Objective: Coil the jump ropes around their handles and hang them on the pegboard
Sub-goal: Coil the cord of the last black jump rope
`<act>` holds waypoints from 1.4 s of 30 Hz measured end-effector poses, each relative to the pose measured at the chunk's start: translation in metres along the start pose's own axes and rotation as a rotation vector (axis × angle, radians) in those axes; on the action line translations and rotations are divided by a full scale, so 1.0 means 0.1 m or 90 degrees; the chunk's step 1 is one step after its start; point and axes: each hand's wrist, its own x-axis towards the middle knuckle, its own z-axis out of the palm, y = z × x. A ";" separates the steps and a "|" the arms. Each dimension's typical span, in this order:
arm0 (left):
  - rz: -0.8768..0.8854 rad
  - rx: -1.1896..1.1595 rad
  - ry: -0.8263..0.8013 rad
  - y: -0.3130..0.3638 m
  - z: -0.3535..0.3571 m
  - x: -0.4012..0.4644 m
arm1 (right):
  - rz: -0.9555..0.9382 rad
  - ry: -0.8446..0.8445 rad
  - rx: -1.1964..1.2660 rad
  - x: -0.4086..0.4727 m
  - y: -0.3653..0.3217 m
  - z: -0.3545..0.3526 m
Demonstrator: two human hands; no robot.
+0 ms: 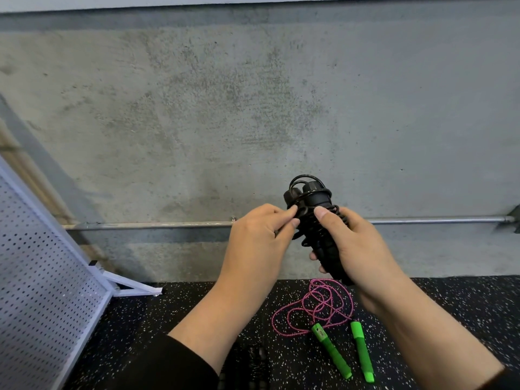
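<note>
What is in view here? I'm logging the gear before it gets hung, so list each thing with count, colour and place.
black jump rope: one, black, cord wound round its paired handles, held up before the wall
pink jump rope: one, pink cord, green handles, loose on the floor
pegboard: one, white, perforated, far left on a stand
pipe: one, grey metal, along the wall's base
wall: grey concrete
floor: black, white-speckled
left hand: pinches the black cord
right hand: grips the black handles
</note>
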 end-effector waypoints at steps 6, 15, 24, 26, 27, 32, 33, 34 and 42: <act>-0.062 0.003 -0.048 0.03 -0.04 0.02 | -0.003 0.003 -0.013 -0.01 0.00 0.00; -0.258 -0.078 -0.069 0.03 -0.08 0.05 | -0.056 -0.016 -0.133 -0.02 -0.02 0.05; -0.298 -0.178 -0.016 0.02 -0.04 0.00 | -0.076 -0.028 -0.199 0.00 -0.02 0.03; -0.283 -0.157 -0.018 0.02 -0.04 -0.01 | -0.081 -0.028 -0.222 0.00 -0.01 0.03; -0.267 -0.140 -0.025 0.01 -0.03 -0.02 | -0.077 -0.033 -0.223 0.00 -0.01 0.03; -0.153 -0.036 -0.078 -0.02 -0.06 -0.03 | -0.065 -0.047 -0.226 -0.01 -0.02 -0.01; -0.147 -0.018 -0.080 -0.01 -0.06 -0.04 | -0.062 -0.046 -0.226 -0.02 -0.02 -0.01; -0.148 -0.008 -0.081 0.00 -0.06 -0.04 | -0.060 -0.043 -0.222 -0.02 -0.02 0.00; -0.288 -0.165 -0.028 0.00 -0.05 -0.01 | -0.062 -0.040 -0.229 -0.05 -0.02 0.04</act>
